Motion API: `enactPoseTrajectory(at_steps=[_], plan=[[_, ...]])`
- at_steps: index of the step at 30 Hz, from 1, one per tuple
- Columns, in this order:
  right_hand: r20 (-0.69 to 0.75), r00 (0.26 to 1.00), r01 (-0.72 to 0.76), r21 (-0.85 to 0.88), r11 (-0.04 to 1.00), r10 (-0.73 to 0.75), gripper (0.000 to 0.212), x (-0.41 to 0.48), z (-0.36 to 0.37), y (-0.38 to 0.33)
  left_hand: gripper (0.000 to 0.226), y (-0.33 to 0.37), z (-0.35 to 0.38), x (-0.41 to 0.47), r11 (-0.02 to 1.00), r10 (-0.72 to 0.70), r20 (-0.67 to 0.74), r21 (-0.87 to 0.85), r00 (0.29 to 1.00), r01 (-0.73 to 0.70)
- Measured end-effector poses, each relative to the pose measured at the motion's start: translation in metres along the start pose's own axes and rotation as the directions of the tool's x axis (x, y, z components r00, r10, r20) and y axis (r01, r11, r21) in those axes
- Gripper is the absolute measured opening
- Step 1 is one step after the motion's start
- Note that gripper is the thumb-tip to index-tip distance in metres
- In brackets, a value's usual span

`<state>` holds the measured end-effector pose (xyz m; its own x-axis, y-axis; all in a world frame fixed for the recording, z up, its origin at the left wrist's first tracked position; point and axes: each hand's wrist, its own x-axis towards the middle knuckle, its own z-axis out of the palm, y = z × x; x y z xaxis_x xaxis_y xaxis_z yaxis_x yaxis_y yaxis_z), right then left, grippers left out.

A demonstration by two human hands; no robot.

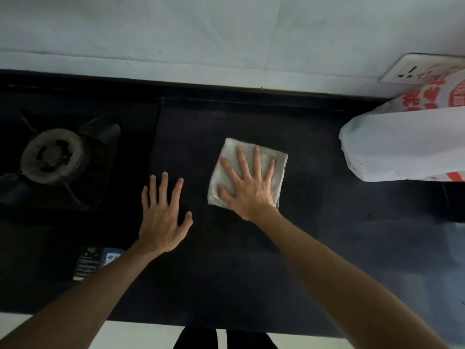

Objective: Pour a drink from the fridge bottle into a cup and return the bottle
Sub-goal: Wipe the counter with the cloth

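A gas burner [51,156] sits left, a white plastic bag [402,144] right on the dark matte countertop [314,235]. Right hand [247,183], fingers spread, presses a folded white cloth [269,157]; left hand [162,217] is splayed, holding nothing.

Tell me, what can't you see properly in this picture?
Head view:
- Plastic bag: cut off by the right edge; its red print can't be read.
- Cloth: its middle hidden under the flat right hand.
- Label by the burner: print too small, partly behind the left forearm.
- Wall socket: partly behind the bag.
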<state>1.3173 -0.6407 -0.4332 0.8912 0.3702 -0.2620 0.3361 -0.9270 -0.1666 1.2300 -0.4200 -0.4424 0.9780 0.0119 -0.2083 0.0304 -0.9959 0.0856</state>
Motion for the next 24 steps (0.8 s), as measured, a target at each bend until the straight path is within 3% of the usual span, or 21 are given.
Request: enactPoseTrajectory(at_steps=[6,11,17,24], plan=[[0.065,0.988,0.139,-0.021,0.990,-0.137,0.071,-0.096,0.026,-0.026,0.084,-0.001,-0.004,-0.002,1.000,-0.001,0.011,0.002,1.000,0.001],[0.068,0.980,0.189,-0.051,0.981,-0.185,0.077,-0.007,0.007,-0.024,0.086,-0.001,-0.004,-0.001,1.000,-0.012,0.029,-0.001,1.000,0.012],[0.002,0.998,0.061,-0.078,0.995,-0.061,0.074,0.059,0.000,-0.040,0.084,0.000,-0.001,0.000,1.000,-0.015,0.019,-0.004,1.000,0.016],[0.014,0.985,0.174,-0.050,0.983,-0.174,0.076,-0.064,0.019,-0.010,0.085,0.002,0.002,0.000,0.999,-0.002,0.006,0.042,1.000,0.002]])
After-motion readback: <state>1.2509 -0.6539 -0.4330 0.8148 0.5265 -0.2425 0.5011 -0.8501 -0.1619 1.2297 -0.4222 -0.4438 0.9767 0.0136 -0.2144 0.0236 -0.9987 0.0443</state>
